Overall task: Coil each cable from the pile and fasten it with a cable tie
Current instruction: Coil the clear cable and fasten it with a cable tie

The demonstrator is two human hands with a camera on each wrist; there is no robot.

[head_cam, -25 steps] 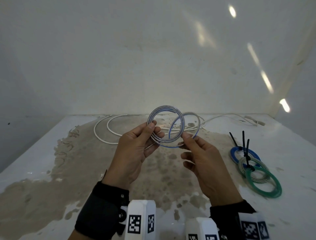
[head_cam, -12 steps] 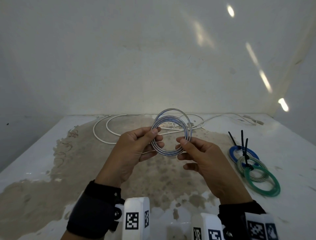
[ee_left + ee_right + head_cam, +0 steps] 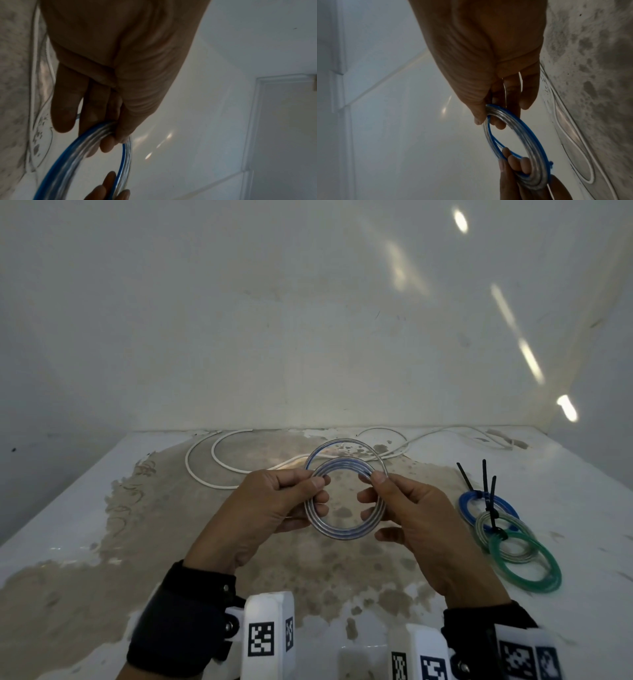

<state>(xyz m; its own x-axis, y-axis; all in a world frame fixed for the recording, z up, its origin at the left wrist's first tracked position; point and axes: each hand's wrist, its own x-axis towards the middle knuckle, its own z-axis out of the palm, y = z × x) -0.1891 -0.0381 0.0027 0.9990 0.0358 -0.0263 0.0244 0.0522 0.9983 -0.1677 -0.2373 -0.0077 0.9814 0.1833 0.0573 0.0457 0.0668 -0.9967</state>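
Observation:
A clear cable with a blue stripe [image 3: 344, 534] is wound into a small coil held in the air above the table. My left hand [image 3: 274, 508] pinches the coil's left side between thumb and fingers; the same coil [image 3: 82, 148] shows in the left wrist view. My right hand [image 3: 407, 508] pinches its right side, with one wider loop [image 3: 346, 444] standing up behind. The right wrist view shows the coil [image 3: 530, 148] edge-on between both hands. Three tied coils lie at the right: blue [image 3: 467, 505], grey [image 3: 513, 558], green [image 3: 544, 577], with black cable ties [image 3: 484, 477] sticking up.
A long white cable [image 3: 205, 470] lies loose in loops across the back of the white table [image 3: 68, 508], reaching to the far right. A brown worn patch [image 3: 205, 542] covers the table's middle. White walls close in behind and on both sides.
The side loop by my right hand has been brought over onto the main coil. My right hand moved from below the coil up to its right side; both hands dropped slightly.

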